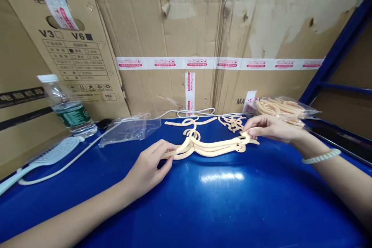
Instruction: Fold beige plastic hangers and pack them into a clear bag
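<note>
My left hand [154,161] pinches the left end of a beige plastic folding clothes hanger [217,146] between thumb and fingers. At its right end, my right hand [269,128] is closed on a curved end piece. The hanger's long arms run side by side between my hands, just above the blue table, and a curved hook part rises near the left joint. Behind it lie a loose beige hanger arm [203,121] and curved hook-like pieces [190,126]. A small heap of beige parts [232,122] sits left of my right hand.
A clear bag of beige hanger parts [279,108] lies at the back right. On the left are a water bottle [71,112], a pale blue hairbrush [55,153], a white cable [72,162] and a clear plastic bag [130,128]. Cardboard [162,89] stands behind the blue table [203,209].
</note>
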Action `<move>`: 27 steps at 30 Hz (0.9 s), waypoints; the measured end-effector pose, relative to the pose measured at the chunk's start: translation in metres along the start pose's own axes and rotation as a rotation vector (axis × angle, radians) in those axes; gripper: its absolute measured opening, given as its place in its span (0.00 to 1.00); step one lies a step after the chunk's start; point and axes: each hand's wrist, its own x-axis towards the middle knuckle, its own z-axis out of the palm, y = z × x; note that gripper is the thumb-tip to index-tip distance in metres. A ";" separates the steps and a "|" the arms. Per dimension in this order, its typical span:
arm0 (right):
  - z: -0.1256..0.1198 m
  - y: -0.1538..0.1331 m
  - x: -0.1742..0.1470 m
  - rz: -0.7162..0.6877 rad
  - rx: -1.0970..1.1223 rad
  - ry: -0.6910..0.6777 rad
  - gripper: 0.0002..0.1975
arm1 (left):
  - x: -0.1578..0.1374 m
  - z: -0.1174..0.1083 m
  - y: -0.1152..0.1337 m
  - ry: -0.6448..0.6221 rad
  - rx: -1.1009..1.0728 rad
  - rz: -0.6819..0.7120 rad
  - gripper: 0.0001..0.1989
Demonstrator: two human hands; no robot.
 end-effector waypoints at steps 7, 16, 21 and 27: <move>-0.003 -0.004 -0.003 0.032 -0.284 -0.233 0.14 | 0.000 0.000 0.002 -0.043 0.042 0.091 0.08; -0.003 0.003 -0.003 0.085 -0.402 -0.245 0.15 | 0.001 0.000 0.002 -0.146 0.028 0.069 0.07; 0.000 0.001 -0.001 0.092 -0.455 -0.224 0.16 | 0.000 0.000 0.003 -0.150 0.050 0.047 0.07; 0.005 -0.001 -0.001 0.084 -0.519 -0.221 0.17 | 0.001 -0.001 0.004 -0.155 0.073 0.007 0.06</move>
